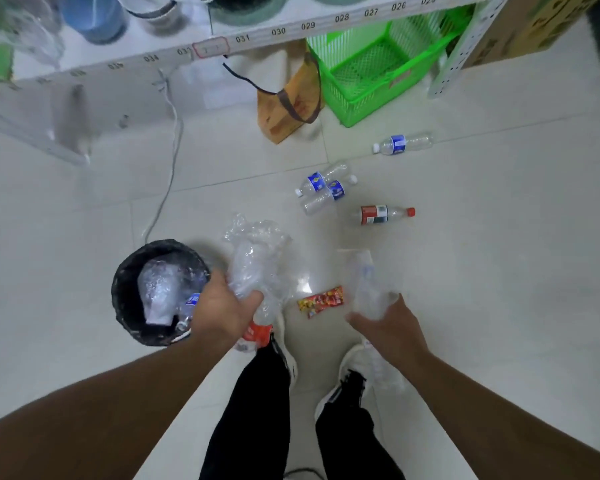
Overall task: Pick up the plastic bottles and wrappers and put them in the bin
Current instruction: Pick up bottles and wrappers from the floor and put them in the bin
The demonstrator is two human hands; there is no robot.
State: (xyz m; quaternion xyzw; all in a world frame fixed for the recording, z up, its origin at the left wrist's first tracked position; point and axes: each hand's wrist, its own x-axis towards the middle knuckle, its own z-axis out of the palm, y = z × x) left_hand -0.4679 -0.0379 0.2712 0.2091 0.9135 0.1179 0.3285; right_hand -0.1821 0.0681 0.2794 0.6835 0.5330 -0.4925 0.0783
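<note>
Pale floor tiles point(465, 271) are still littered far right with four clear plastic bottles point(326, 188) and a red snack wrapper point(321, 301); crumpled clear wrap point(257, 258) is gripped by the left hand point(222, 310) beside the part-filled round black bin point(125, 289); a clear bottle point(369, 289) is clasped in the right hand point(392, 327).

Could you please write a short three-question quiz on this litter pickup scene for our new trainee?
1. True or false: the black bin already holds some plastic.
2. How many bottles lie loose on the floor beyond the hands?
A. two
B. four
C. six
3. Fill in: the snack wrapper lies on the floor between the two ____.

Key
1. True: clear plastic and a bottle show inside.
2. B: the far blue-label bottle, the blue-label pair and the red-label bottle.
3. Hands: the left hand grips a crumpled clear wrapper, and the right hand holds another clear plastic piece.
</note>
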